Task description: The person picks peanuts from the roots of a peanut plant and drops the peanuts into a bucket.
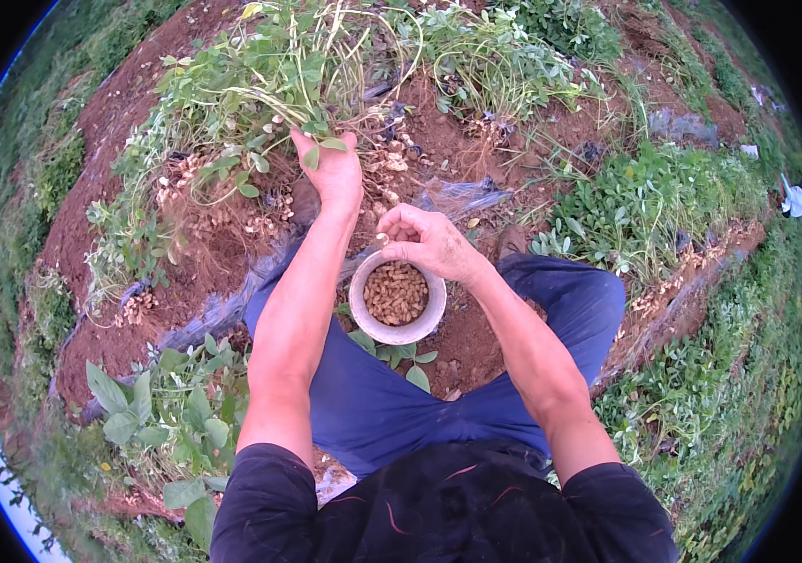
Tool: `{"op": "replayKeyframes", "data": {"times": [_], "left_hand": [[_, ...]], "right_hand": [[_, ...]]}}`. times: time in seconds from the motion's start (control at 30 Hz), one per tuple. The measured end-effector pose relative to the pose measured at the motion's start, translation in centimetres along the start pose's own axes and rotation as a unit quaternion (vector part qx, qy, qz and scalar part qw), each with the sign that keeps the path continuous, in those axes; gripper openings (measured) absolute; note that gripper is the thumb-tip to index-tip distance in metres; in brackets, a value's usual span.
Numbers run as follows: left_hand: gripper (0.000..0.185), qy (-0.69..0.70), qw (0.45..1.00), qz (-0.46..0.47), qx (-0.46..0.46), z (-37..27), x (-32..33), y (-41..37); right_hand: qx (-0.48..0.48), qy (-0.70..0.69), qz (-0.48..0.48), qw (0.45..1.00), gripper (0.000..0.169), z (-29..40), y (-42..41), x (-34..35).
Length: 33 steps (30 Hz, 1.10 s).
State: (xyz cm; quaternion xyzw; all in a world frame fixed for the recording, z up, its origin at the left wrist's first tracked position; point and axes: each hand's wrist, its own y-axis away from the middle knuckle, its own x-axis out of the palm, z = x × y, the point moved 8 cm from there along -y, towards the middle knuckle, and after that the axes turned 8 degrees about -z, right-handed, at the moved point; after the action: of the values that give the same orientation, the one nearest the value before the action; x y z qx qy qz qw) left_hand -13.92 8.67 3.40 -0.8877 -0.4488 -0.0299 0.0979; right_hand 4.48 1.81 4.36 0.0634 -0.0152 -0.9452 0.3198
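My left hand is closed around the base of an uprooted peanut plant, whose leafy stems spread up and away from me. Pale peanut pods and thin roots hang just right of that hand. Over the far rim of a whitish bucket is my right hand, with a small pale peanut pod at its thumb and fingertips. Many loose peanuts lie inside the bucket, which stands between my legs.
Other pulled peanut plants lie on the reddish soil ahead. Torn plastic film runs across the ground, with more beside my left leg. Growing plants stand to the right, and broad-leaved ones at the lower left.
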Motion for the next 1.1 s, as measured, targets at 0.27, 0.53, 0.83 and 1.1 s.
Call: {"op": "replayKeyframes", "data": {"times": [0.27, 0.53, 0.83, 1.1], "left_hand": [[0.058, 0.019, 0.997, 0.031, -0.062, -0.3, 0.4, 1.4], [0.052, -0.004, 0.999, 0.034, -0.029, 0.2, 0.4, 1.3], [0.056, -0.053, 0.998, 0.04, 0.022, -0.3, 0.1, 1.4], [0.089, 0.011, 0.996, 0.02, -0.086, -1.3, -0.3, 0.3]], "right_hand": [[0.024, 0.119, -0.231, 0.965, 0.042, -3.3, -1.3, -3.2], [0.043, 0.177, -0.214, 0.96, 0.028, -3.4, -2.1, -2.4], [0.289, -0.036, -0.177, 0.94, 0.025, -9.0, 1.5, -0.9], [0.292, -0.184, -0.202, 0.917, 0.017, -15.7, 8.0, 1.6]]}}
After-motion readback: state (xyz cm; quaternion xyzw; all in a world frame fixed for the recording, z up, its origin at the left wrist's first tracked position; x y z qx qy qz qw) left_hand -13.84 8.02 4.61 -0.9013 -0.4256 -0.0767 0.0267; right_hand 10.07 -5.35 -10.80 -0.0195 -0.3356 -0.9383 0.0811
